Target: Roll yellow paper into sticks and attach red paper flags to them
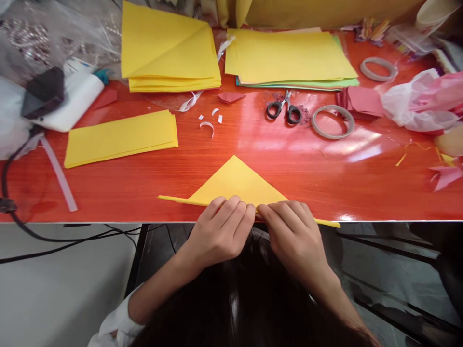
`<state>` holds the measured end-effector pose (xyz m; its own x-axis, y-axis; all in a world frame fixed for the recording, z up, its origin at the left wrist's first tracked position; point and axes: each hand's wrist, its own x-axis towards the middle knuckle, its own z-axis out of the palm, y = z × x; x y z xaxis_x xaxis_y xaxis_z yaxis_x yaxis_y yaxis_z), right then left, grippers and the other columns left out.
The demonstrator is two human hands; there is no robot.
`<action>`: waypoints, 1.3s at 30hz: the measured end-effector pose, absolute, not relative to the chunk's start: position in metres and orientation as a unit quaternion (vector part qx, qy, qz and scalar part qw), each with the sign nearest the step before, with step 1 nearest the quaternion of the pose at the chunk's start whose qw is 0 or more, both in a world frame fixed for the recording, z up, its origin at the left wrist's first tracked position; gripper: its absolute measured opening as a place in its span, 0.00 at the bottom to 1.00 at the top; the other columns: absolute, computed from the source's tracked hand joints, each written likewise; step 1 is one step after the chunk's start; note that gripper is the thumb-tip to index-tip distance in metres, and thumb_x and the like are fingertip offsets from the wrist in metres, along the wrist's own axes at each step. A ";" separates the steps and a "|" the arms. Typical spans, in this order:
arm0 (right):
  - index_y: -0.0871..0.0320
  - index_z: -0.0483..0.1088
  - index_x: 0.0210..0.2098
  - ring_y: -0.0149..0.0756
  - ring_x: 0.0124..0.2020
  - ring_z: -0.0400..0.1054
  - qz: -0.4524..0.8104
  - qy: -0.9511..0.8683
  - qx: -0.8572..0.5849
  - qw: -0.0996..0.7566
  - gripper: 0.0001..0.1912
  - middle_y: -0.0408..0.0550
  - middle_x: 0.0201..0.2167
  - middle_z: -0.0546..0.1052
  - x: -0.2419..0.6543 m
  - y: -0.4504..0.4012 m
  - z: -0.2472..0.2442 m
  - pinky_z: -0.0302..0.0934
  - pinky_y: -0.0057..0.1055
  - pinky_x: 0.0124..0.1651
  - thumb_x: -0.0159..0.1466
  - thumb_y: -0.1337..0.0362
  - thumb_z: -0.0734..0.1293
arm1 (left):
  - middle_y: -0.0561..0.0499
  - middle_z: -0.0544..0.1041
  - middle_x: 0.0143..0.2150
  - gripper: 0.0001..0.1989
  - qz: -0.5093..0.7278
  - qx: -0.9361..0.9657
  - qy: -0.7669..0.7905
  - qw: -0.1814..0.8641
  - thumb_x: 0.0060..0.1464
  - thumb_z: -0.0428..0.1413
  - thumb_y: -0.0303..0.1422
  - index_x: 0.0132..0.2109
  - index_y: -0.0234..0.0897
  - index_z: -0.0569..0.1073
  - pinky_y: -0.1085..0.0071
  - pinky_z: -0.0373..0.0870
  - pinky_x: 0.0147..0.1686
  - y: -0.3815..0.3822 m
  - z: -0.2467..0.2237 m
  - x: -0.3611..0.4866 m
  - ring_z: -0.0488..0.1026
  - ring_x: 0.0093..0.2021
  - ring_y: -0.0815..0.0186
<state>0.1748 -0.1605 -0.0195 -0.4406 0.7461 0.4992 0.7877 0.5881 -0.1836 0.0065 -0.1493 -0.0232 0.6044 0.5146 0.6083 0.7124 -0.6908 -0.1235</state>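
The yellow sheet (pixel 237 180) lies at the near edge of the surface (pixel 361 188), corner pointing far. Left hand (pixel 220 231) and right hand (pixel 296 231) pinch its rolled side, fingers curled close together. It looks light and easily creased, best held gently along the roll (pixel 173 198). Scissors (pixel 287 100) lie farther right.

Bright red tabletop (pixel 202 166), white glare R of ctr; edges stretched, corners poss. blurred
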 end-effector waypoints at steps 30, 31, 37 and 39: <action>0.63 0.67 0.43 0.35 0.33 0.60 -0.051 -0.858 -0.437 0.264 0.10 0.49 0.31 0.72 0.178 -0.161 -0.015 0.58 0.33 0.37 0.61 0.73 0.64 | 0.46 0.76 0.33 0.10 -0.302 -0.868 -0.358 0.166 0.52 0.57 0.24 0.44 0.25 0.72 0.67 0.67 0.32 -0.150 -0.023 0.005 0.68 0.31 0.65; 0.63 0.67 0.43 0.35 0.33 0.61 -0.052 -0.857 -0.437 0.268 0.10 0.49 0.31 0.72 0.179 -0.161 -0.015 0.58 0.33 0.37 0.60 0.73 0.64 | 0.46 0.76 0.34 0.10 -0.305 -0.866 -0.359 0.165 0.52 0.57 0.24 0.43 0.26 0.72 0.67 0.67 0.32 -0.150 -0.023 0.005 0.68 0.31 0.65; 0.62 0.68 0.38 0.35 0.34 0.63 -0.081 -0.853 -0.425 0.292 0.07 0.47 0.29 0.73 0.179 -0.160 -0.013 0.58 0.32 0.36 0.59 0.74 0.65 | 0.46 0.75 0.33 0.10 -0.312 -0.864 -0.362 0.158 0.53 0.55 0.24 0.44 0.26 0.71 0.67 0.67 0.32 -0.152 -0.025 0.006 0.69 0.30 0.65; 0.62 0.68 0.38 0.35 0.35 0.63 -0.088 -0.851 -0.422 0.300 0.06 0.47 0.28 0.74 0.179 -0.160 -0.013 0.57 0.32 0.37 0.60 0.74 0.64 | 0.45 0.75 0.33 0.08 -0.321 -0.861 -0.362 0.157 0.54 0.55 0.24 0.42 0.25 0.72 0.67 0.67 0.32 -0.152 -0.024 0.006 0.70 0.31 0.64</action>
<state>0.1792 -0.1598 -0.0130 -0.4638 0.6660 0.5842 0.7714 0.6279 -0.1036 0.0063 -0.1516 -0.0239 0.5319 0.5224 0.6664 0.7236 -0.6892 -0.0373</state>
